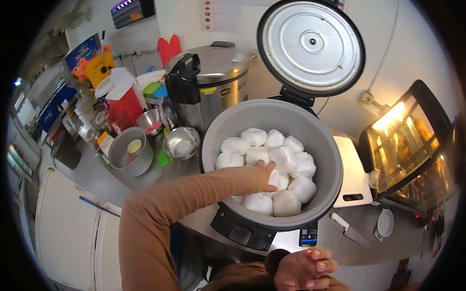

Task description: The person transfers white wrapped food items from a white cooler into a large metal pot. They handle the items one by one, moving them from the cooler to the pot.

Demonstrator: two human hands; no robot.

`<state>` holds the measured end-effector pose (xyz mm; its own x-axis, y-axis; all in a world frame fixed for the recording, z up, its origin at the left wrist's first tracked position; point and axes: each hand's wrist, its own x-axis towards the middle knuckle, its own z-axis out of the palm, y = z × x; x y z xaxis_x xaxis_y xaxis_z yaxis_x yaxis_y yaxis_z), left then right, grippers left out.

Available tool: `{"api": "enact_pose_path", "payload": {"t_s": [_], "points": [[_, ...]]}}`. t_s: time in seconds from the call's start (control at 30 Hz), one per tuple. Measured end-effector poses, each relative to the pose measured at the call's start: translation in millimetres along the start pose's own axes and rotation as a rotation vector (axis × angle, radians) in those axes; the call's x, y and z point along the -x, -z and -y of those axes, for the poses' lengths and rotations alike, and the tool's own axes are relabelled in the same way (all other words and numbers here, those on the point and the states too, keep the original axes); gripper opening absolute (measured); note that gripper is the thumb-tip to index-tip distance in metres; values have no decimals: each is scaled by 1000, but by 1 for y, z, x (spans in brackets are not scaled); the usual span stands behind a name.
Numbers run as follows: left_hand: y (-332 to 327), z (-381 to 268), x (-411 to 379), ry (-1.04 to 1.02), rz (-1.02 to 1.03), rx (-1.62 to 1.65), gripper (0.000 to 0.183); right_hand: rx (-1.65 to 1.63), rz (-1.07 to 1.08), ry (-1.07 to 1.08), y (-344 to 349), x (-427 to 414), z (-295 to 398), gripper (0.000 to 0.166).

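Observation:
A large rice cooker pot (329,156) with a grey inner wall holds several white bundles (283,159) wrapped in clear plastic. My left hand (265,177) reaches in from the left, fingers spread over a bundle near the middle; whether it grips that bundle is hidden. Down by my body, below the cooker, my right hand (305,269) is turned palm up with loosely curled fingers and nothing visible in it. The cooker's round metal lid (313,47) stands raised at the back.
Left are a second rice cooker (211,72), a grey pot (131,156) and metal bowls (181,143). A white cutting board (351,174), a kitchen knife (349,229), a phone (308,234), a small scale (385,223) and a lit food warmer (407,145) are to the right.

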<state>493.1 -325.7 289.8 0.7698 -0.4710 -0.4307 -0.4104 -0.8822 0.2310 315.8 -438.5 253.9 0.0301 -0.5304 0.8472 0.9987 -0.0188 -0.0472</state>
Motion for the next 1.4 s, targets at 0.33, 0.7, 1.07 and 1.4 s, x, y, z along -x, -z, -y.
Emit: {"api": "enact_pose_path", "payload": {"t_s": [0.33, 0.7, 1.07, 1.4], "points": [[14, 68, 187, -282, -551, 407, 57, -707, 641, -304, -68, 14, 0, 29], [-491, 203, 353, 1196, -425, 1275, 67, -708, 2044, -607, -261, 291, 30, 27], [-584, 145, 305, 1064, 183, 630, 69, -907, 2851, 1012, -205, 476, 126, 65], [-546, 173, 325, 1131, -9, 1188, 74, -832, 2911, 579, -171, 507, 97, 84]]}}
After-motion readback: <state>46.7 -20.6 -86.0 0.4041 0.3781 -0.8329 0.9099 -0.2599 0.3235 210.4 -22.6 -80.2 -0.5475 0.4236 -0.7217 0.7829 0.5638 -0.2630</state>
